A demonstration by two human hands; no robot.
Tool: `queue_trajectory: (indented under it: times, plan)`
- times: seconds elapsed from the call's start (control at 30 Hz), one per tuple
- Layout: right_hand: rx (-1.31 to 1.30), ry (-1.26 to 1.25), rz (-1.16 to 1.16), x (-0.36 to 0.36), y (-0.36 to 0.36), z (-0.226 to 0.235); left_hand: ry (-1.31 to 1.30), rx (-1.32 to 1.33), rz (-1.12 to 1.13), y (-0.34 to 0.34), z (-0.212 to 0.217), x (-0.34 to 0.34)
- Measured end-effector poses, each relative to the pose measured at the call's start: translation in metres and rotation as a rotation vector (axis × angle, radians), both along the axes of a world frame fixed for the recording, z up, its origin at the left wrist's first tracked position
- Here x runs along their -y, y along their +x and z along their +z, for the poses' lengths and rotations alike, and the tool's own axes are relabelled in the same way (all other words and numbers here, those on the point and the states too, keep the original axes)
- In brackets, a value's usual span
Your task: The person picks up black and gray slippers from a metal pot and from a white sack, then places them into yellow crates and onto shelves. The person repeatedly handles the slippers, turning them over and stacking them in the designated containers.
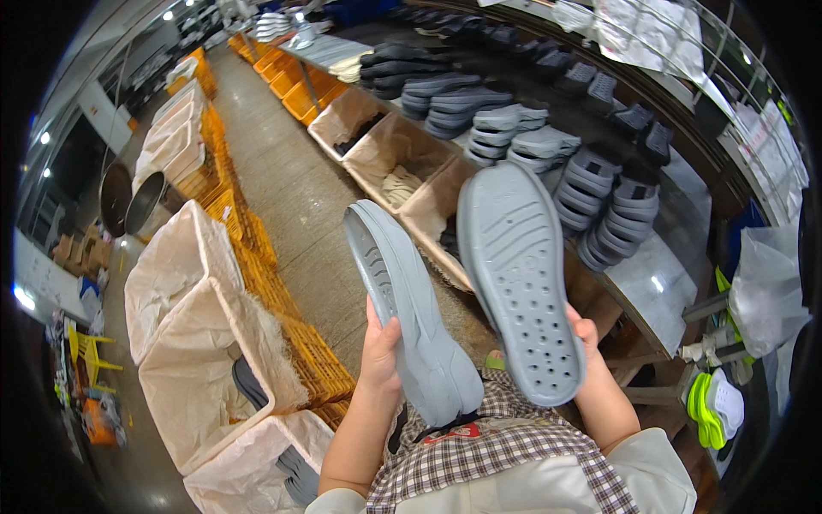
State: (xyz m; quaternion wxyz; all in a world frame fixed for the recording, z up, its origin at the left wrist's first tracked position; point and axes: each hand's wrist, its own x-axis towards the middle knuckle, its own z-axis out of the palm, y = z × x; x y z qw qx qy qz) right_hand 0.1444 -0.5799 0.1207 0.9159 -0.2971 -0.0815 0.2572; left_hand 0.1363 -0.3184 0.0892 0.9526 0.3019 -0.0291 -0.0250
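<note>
A grey shoe sole (419, 317) is gripped near its lower half by my left hand (382, 347), fingers wrapped round the edge. It stands tilted, mostly side-on, with ribbing showing along one edge. My right hand (583, 332) closes on the edge of another grey shoe sole (524, 265); its broad face is turned up, with rows of small holes and curved grooves. Most fingers of that hand are hidden behind the sole. The two soles are held apart in front of my checked apron (505, 437).
On the metal table (655, 287) at right stand stacks of grey soles (621, 210) and dark soles (402, 68). Cloth-lined baskets (205, 334) line the left; more lined bins (402, 163) sit by the table. Yellow-green and white soles (715, 409) hang at far right.
</note>
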Motion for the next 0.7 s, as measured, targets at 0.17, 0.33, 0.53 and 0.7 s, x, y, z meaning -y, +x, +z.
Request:
queue_trajectory:
  times: [0.17,0.33,0.53,0.7]
  plan:
    - [-0.035,0.136,-0.251,0.065,-0.043,0.012,-0.006,-0.100,-0.062,0.017,0.005,0.031]
    - [0.086,0.006,-0.565,0.127,-0.076,0.006,-0.019,-0.094,-0.197,0.035,0.009,0.060]
    - [0.013,-0.149,-0.789,0.213,-0.080,-0.036,-0.012,-0.083,-0.261,0.048,0.008,0.082]
    - [-0.207,-0.168,-0.984,0.269,-0.046,-0.074,0.028,-0.124,-0.250,0.054,0.009,0.091]
